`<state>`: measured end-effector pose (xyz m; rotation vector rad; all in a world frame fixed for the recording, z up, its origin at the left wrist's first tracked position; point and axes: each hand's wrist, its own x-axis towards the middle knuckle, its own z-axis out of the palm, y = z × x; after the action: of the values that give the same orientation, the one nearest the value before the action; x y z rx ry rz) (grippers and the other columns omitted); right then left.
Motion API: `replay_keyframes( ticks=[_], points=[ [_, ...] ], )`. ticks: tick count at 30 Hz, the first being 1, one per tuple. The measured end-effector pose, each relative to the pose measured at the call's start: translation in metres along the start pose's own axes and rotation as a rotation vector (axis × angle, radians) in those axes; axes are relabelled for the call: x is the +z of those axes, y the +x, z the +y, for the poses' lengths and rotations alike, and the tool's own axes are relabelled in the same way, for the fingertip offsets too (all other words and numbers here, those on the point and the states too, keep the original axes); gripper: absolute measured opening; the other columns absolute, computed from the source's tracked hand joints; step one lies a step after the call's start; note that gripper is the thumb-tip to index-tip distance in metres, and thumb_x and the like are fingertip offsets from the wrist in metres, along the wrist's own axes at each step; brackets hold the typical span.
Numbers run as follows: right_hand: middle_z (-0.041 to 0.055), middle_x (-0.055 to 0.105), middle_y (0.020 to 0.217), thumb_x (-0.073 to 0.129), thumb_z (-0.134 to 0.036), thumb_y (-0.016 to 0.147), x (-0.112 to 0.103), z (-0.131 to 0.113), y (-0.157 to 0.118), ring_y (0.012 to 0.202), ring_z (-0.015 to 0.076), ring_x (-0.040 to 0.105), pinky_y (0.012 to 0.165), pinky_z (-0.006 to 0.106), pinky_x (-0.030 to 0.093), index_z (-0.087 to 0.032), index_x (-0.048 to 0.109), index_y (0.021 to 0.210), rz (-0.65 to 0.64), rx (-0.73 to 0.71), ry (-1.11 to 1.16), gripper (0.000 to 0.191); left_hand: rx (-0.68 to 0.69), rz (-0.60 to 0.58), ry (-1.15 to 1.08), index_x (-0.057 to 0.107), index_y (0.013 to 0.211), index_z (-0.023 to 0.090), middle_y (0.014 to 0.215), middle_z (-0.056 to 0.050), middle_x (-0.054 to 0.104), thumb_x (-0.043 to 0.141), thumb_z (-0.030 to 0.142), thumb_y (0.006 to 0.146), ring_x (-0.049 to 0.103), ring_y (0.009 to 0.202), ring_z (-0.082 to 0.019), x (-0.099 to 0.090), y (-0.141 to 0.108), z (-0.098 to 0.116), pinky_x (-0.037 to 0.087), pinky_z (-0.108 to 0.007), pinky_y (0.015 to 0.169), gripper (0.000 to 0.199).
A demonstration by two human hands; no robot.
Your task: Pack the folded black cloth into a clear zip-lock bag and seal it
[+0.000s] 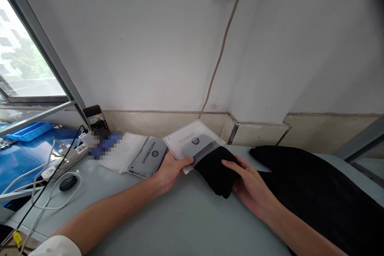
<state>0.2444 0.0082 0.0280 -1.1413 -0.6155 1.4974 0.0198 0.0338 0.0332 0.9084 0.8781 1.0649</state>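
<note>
A translucent bag with a round logo and mirrored lettering is raised over the grey table. My left hand is closed on its near left edge, thumb on top. Folded black cloth sits partly in the bag's opening, its near end hanging out. My right hand grips that cloth from the right, thumb on top and fingers behind. Left of my left hand lie a grey-printed ROCKBROS bag and a stack of pale bags.
More black fabric covers the table's right side. At the left are a propped phone, a power strip, cables and a round black object. A wall stands behind the table.
</note>
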Motion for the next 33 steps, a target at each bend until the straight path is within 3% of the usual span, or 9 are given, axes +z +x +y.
replay_keyframes(
  ticks=[6, 10, 15, 20, 23, 26, 29, 33],
  points=[
    [-0.002, 0.081, 0.086, 0.09, -0.021, 0.076, -0.003, -0.003, 0.007, 0.074, 0.0156, 0.075, 0.059, 0.018, 0.064, -0.025, 0.081, 0.092, 0.08, -0.012, 0.177, 0.02, -0.003, 0.01, -0.025, 0.073, 0.12, 0.019, 0.123, -0.012, 0.076, 0.092, 0.021, 0.076, 0.071, 0.109, -0.027, 0.0, 0.0, -0.003, 0.061, -0.039, 0.09, 0.048],
    [0.0019, 0.084, 0.101, 0.086, -0.023, 0.081, -0.002, -0.004, 0.004, 0.093, 0.023, 0.079, 0.064, 0.024, 0.068, -0.024, 0.08, 0.098, 0.024, -0.027, 0.22, 0.018, 0.024, 0.078, -0.081, 0.072, 0.123, 0.019, 0.125, -0.011, 0.076, 0.089, 0.017, 0.077, 0.072, 0.108, -0.026, 0.002, 0.001, -0.006, 0.061, -0.038, 0.09, 0.049],
    [0.003, 0.082, 0.115, 0.089, -0.026, 0.079, 0.002, -0.001, -0.003, 0.108, 0.0276, 0.077, 0.076, 0.031, 0.07, -0.026, 0.077, 0.107, -0.066, 0.001, 0.16, 0.03, 0.08, 0.155, -0.119, 0.068, 0.132, 0.023, 0.129, -0.01, 0.075, 0.088, 0.013, 0.077, 0.071, 0.116, -0.027, 0.005, 0.002, -0.005, 0.059, -0.036, 0.096, 0.06],
    [0.002, 0.083, 0.112, 0.096, -0.027, 0.072, 0.003, -0.001, -0.009, 0.101, 0.0244, 0.078, 0.076, 0.027, 0.067, -0.029, 0.072, 0.115, -0.12, 0.045, -0.023, 0.049, 0.054, 0.075, -0.069, 0.066, 0.135, 0.024, 0.131, -0.011, 0.074, 0.092, 0.018, 0.076, 0.07, 0.117, -0.029, 0.005, -0.003, -0.004, 0.059, -0.039, 0.095, 0.065],
    [-0.0002, 0.083, 0.1, 0.095, -0.026, 0.07, 0.002, -0.006, -0.01, 0.09, 0.0214, 0.078, 0.07, 0.024, 0.064, -0.029, 0.072, 0.116, -0.125, -0.002, -0.098, 0.051, 0.006, 0.025, -0.041, 0.068, 0.133, 0.023, 0.134, -0.012, 0.072, 0.09, 0.029, 0.082, 0.07, 0.118, -0.03, 0.003, -0.004, -0.003, 0.06, -0.036, 0.086, 0.056],
    [-0.001, 0.082, 0.091, 0.094, -0.023, 0.068, 0.001, -0.013, -0.009, 0.077, 0.0177, 0.074, 0.063, 0.021, 0.061, -0.025, 0.074, 0.112, -0.162, 0.0, -0.162, 0.048, -0.02, 0.057, -0.078, 0.07, 0.13, 0.023, 0.138, -0.011, 0.071, 0.083, 0.041, 0.09, 0.069, 0.12, -0.029, 0.0, -0.002, 0.001, 0.061, -0.034, 0.086, 0.046],
    [0.0001, 0.082, 0.091, 0.094, -0.021, 0.067, 0.0, -0.018, -0.009, 0.074, 0.0171, 0.074, 0.061, 0.021, 0.061, -0.024, 0.075, 0.113, -0.178, 0.009, -0.183, 0.05, -0.033, 0.077, -0.067, 0.072, 0.128, 0.021, 0.136, -0.012, 0.072, 0.086, 0.036, 0.087, 0.07, 0.119, -0.028, 0.0, 0.0, 0.004, 0.061, -0.033, 0.088, 0.046],
    [-0.0001, 0.083, 0.098, 0.095, -0.024, 0.068, -0.005, -0.017, 0.0, 0.078, 0.02, 0.077, 0.064, 0.025, 0.065, -0.03, 0.073, 0.122, -0.076, -0.032, -0.086, 0.059, -0.05, 0.036, -0.029, 0.072, 0.126, 0.02, 0.134, -0.014, 0.072, 0.09, 0.03, 0.082, 0.07, 0.117, -0.03, 0.001, -0.002, 0.002, 0.062, -0.037, 0.085, 0.049]
  ],
)
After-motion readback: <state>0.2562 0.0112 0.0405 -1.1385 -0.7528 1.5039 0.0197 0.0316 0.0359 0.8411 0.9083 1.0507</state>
